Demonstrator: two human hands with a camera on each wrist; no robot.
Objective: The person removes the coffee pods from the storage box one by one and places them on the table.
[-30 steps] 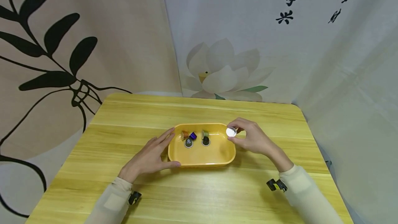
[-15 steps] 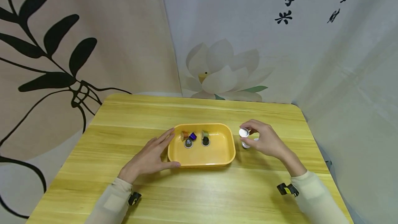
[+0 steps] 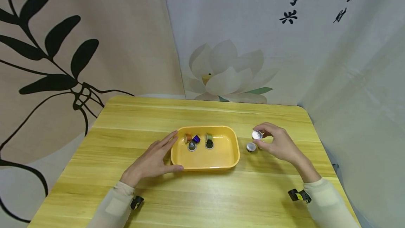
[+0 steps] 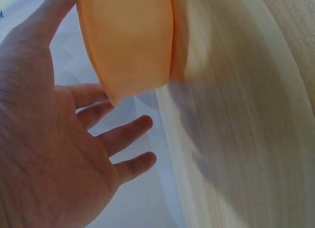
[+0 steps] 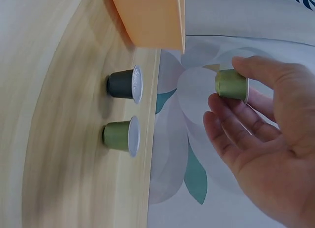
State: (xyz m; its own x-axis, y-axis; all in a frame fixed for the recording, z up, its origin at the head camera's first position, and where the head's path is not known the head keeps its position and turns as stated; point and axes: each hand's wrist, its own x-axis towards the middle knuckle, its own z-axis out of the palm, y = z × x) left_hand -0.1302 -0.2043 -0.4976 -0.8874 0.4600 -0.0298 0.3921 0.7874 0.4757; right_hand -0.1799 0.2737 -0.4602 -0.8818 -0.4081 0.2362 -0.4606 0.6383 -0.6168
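Observation:
My left hand (image 3: 153,159) rests against the left end of a yellow tray (image 3: 223,159), thumb at the near corner and fingers along the far side. In the left wrist view its fingers are mostly straight against the tray's rim. My right hand (image 3: 276,143) pinches a green coffee capsule (image 5: 231,85) between thumb and fingers, silver lid facing up in the head view. Below that hand, a black capsule (image 5: 121,84) and another green capsule (image 5: 120,136) stand lid up on the table; the hand mostly hides the second one in the head view.
Inside the tray lie several capsules: an orange one (image 3: 188,138), a blue one (image 3: 196,139), a grey one (image 3: 191,146), a green one (image 3: 209,136) and a black one (image 3: 209,144). The wooden table (image 3: 202,200) ends at a printed curtain (image 3: 240,27).
My right hand has moved right, from the tray's right rim out over the table, carrying the green capsule. Standing capsules have come into view beneath it. The left hand has stayed put.

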